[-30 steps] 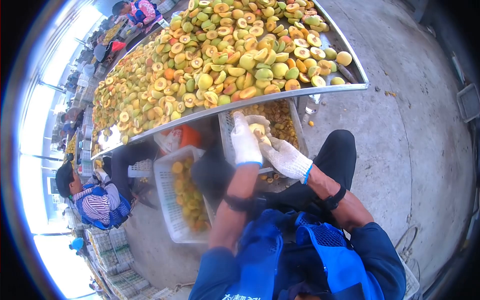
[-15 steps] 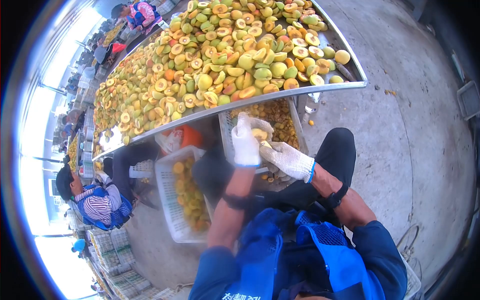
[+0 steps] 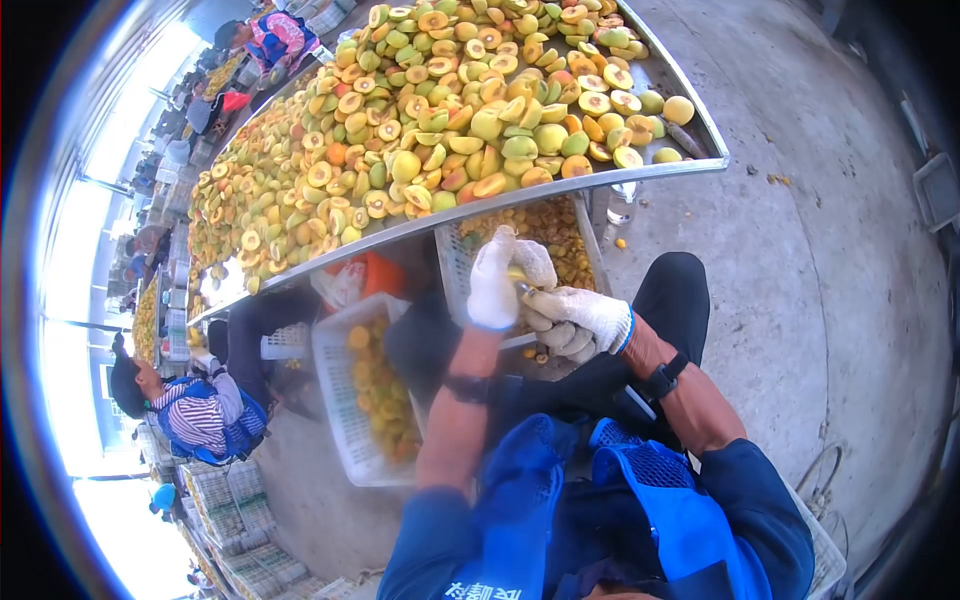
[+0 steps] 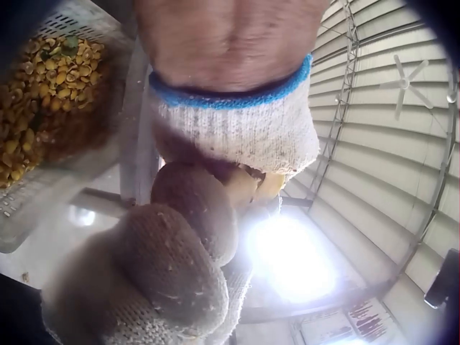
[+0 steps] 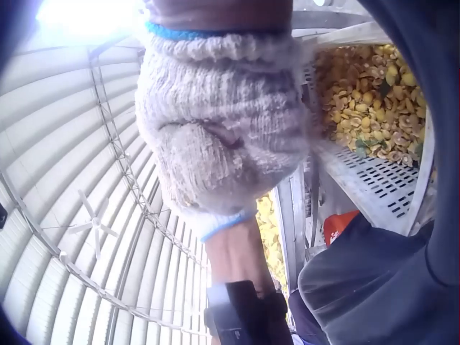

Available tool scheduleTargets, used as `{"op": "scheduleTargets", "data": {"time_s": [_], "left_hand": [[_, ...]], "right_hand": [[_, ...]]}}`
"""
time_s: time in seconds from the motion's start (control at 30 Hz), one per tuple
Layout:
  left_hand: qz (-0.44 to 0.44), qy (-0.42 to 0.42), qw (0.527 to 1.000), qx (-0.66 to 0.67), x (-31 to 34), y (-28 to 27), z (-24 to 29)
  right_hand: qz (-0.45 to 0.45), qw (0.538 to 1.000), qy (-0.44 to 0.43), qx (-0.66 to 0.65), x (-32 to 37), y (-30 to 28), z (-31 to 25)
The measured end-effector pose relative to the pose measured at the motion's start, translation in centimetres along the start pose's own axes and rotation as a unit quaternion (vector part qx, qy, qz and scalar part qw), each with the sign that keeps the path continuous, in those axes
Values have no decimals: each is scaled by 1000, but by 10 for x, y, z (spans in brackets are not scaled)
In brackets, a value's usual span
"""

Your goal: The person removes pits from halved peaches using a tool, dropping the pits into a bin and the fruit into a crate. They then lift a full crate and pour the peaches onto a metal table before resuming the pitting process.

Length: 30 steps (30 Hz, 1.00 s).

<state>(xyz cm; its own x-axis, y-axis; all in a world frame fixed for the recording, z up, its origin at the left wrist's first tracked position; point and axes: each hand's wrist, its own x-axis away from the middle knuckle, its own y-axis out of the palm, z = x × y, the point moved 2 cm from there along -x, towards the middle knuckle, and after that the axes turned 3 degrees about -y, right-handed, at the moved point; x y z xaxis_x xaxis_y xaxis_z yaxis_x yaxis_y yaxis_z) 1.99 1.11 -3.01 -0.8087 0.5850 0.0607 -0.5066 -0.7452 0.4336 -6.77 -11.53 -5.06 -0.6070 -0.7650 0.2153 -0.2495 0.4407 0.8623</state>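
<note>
My left hand (image 3: 493,285), in a white knitted glove, holds a yellow stone fruit (image 3: 516,273) above a crate of small yellow-brown pieces. Only a little of the fruit shows between the gloves. Close against it, my right hand (image 3: 580,318) has its fingers curled and grips a small tool (image 3: 524,289) with a greyish metal glint, mostly hidden by the thumb. In the left wrist view, a yellow bit of fruit (image 4: 272,187) peeks out beside the glove. The right wrist view shows the back of the right glove (image 5: 223,122), which covers what it holds.
A metal-rimmed table (image 3: 660,175) heaped with halved and whole fruit slopes ahead. Beneath it stands the crate (image 3: 452,265) of pieces; a white basket (image 3: 335,400) of fruit halves is left of my knees. Another person (image 3: 205,410) sits at the left.
My right fingers have curled in more beneath the fruit, and the right wrist has turned. Less of the fruit's pale cut face shows now. Both hands stay over the crate.
</note>
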Motion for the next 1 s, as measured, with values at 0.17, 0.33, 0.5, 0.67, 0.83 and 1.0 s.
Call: {"op": "scheduleTargets", "data": {"time_s": [0.17,0.33,0.5,0.67,0.83,1.0], "left_hand": [[-26,12,997,67,1,6,0],[-62,43,991,109,-4,5,-5],[169,-60,949,260,-5,-6,-12],[269,-52,935,227,-4,-25,-28],[275,-69,924,254,1,-41,-37],[272,-79,943,176,4,-42,-35]], "right_hand": [[-42,999,-14,-17,0,-6,3],[-78,995,-44,-46,-7,-19,9],[-124,983,-35,-131,-13,-26,14],[11,994,-82,-71,-14,-31,8],[280,907,-106,296,-17,-18,0],[341,796,-185,465,-29,-16,3]]}}
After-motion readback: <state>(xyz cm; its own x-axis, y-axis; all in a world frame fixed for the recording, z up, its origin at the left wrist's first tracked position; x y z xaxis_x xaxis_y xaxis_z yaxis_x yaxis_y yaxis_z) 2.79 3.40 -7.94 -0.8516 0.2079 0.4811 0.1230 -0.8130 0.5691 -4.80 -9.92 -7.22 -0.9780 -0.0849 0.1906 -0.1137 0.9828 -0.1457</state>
